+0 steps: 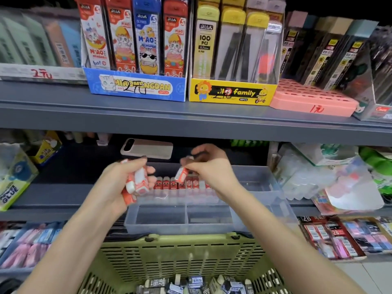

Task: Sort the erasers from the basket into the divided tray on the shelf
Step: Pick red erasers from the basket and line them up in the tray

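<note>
My left hand [125,177] grips a bunch of red-and-white erasers [137,183] above the left end of the clear divided tray [263,200] on the shelf. My right hand [210,166] pinches a single red-and-white eraser [182,174] over the tray's back row, where a line of red erasers [169,184] stands side by side. The tray's front compartments look bare. Below, the green slotted basket [180,253] holds several black-and-white erasers [191,283] at its bottom.
A pale phone [148,148] lies on the shelf behind the tray. A glue box [12,183] stands at left and plastic-wrapped packs [318,177] at right. Pencil-lead display boxes [137,85] fill the upper shelf. Eraser trays [339,236] sit on the lower shelf.
</note>
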Tool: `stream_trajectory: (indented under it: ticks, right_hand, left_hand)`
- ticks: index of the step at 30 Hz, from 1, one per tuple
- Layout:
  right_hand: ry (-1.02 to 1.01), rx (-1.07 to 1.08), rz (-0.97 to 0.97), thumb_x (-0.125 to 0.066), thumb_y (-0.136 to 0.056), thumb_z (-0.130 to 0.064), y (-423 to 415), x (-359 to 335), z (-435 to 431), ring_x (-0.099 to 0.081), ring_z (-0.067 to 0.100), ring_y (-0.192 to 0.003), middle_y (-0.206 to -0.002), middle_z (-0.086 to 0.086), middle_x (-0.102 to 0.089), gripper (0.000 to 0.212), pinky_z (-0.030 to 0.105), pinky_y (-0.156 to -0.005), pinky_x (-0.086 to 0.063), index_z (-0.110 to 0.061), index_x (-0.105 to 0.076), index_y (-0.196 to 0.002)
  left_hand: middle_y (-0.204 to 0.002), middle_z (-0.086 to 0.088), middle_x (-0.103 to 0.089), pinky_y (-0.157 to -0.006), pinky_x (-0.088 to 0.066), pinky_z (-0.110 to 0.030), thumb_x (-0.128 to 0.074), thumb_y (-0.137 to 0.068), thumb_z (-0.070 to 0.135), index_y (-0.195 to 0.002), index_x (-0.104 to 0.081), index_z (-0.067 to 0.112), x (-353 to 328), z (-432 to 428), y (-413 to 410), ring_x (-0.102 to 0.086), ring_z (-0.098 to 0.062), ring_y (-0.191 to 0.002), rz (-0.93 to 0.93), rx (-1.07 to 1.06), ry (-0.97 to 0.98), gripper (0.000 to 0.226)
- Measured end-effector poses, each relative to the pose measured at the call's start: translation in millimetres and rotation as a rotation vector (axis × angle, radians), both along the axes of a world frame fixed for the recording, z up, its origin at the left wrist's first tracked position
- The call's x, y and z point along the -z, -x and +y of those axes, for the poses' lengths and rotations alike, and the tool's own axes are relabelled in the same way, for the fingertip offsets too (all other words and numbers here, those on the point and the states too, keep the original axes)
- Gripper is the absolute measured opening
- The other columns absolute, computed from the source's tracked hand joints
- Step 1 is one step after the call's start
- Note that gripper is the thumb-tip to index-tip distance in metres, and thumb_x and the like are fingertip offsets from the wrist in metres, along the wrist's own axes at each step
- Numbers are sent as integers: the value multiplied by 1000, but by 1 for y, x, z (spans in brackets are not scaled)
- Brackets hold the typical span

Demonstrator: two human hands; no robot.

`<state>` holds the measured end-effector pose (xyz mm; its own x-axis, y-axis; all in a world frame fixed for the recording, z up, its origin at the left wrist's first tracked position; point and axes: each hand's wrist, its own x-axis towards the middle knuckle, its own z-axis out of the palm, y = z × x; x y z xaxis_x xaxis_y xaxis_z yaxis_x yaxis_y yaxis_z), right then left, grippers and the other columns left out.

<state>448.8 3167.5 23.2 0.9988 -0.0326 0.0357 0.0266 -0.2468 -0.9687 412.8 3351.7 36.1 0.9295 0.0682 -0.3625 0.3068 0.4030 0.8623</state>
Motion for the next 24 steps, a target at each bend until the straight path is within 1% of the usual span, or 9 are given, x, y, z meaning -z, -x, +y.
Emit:
stream_trajectory:
  ticks: [3,6,8,11,14,17,19,21,24]
  right_hand:
    - [195,-48,50,-83,-67,-24,-13,8,34,-67,19,-73,-76,3,-70,23,29,-69,-53,-20,-60,-69]
    - [428,-68,69,-78,-70,-33,-22,12,61,-66,16,-77,-81,3,-72,18,24,-71,-51,-18,-69,-75]
    - [498,-99,102,-73,-75,-33,-25,13,75,-67,19,-74,-75,6,-71,23,25,-68,-50,-10,-71,-77]
    - [582,-125,150,-65,-81,-31,-27,18,92,-68,24,-82,-82,11,-72,25,25,-71,-52,-8,-72,-84]
    - [594,-132,154,-63,-84,-31,-28,26,98,-68,28,-86,-85,14,-72,27,32,-81,-55,-5,-72,-86]
    - [470,-197,218,-64,-86,-24,-28,30,94,-68,28,-81,-79,14,-71,24,42,-84,-55,-1,-71,-87]
    - [437,-247,250,-61,-88,-11,-31,32,92,-67,23,-74,-71,9,-67,13,41,-84,-56,-3,-71,-89]
    - [444,-280,295,-56,-88,-1,-34,32,90,-66,19,-65,-63,4,-64,15,37,-83,-57,-6,-70,-90]
    - [365,-287,345,-56,-86,4,-31,28,86,-62,18,-60,-69,8,-65,19,34,-76,-57,-5,-65,-99]
  left_hand:
    - [-56,-7,-68,-40,-50,-22,-55,-91,9,-81,-58,5,1,18,-2,-65,-15,-45,1,-110,27,11]
    - [-58,-4,-69,-41,-49,-19,-55,-92,13,-82,-58,8,6,32,-3,-64,-12,-46,-11,-161,15,11]
    - [-62,-1,-71,-40,-48,-18,-58,-91,18,-85,-60,10,10,38,-2,-64,-8,-47,-17,-165,-17,10]
    - [-67,3,-73,-39,-46,-17,-60,-90,24,-92,-58,11,16,44,1,-64,-5,-49,-32,-172,-45,13]
    - [-70,4,-74,-40,-47,-17,-61,-91,24,-96,-54,12,20,46,2,-66,-5,-51,-46,-196,-40,15]
    - [-69,2,-74,-43,-50,-21,-63,-89,21,-89,-51,13,22,46,3,-69,-11,-56,-58,-221,-18,14]
    - [-70,-1,-74,-46,-54,-25,-65,-88,18,-85,-50,12,23,45,4,-71,-16,-60,-68,-229,8,16]
    - [-70,-3,-74,-48,-55,-26,-66,-87,16,-84,-50,12,23,44,5,-72,-18,-61,-74,-232,23,17]
    - [-71,-5,-74,-54,-58,-29,-67,-86,15,-82,-49,12,25,44,5,-72,-20,-63,-83,-230,39,18]
